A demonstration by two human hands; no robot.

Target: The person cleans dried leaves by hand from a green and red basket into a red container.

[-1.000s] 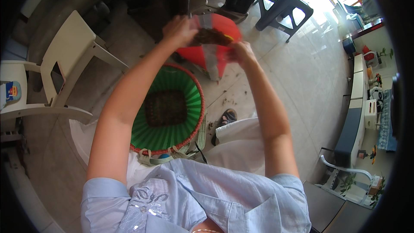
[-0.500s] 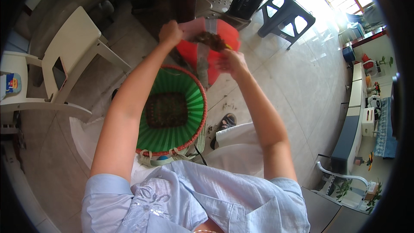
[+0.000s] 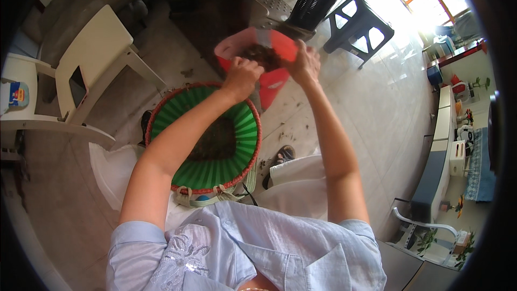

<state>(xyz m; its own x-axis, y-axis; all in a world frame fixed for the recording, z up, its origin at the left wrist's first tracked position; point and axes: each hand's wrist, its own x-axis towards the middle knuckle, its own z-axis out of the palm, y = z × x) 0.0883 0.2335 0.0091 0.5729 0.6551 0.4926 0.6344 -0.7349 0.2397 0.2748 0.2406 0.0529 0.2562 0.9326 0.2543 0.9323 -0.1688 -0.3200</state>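
A red bag (image 3: 276,80) with a grey stripe sits beyond the basket, its mouth open toward me. Dark brown, crumbly clumps (image 3: 261,56) show inside it. My left hand (image 3: 243,78) is closed at the bag's near-left rim, knuckles up; what its fingers hold is hidden. At the right side of the mouth, my right hand (image 3: 306,66) grips the bag's edge, slightly blurred. Between my legs stands a round basket (image 3: 245,153) with a green ribbed lining and red braided rim. Dark stuff covers its bottom, partly hidden by my left forearm.
Dark crumbs (image 3: 288,136) are scattered over the tiled floor around the basket. A white chair (image 3: 94,56) stands at the left, a dark plastic stool (image 3: 360,29) at the far right. A perforated metal piece (image 3: 272,8) lies behind the bag. Cabinets (image 3: 439,156) line the right side.
My left hand has left the bag's far-left rim and come nearer and to the right. My right hand has risen to the bag's right edge. The bag's mouth looks wider.
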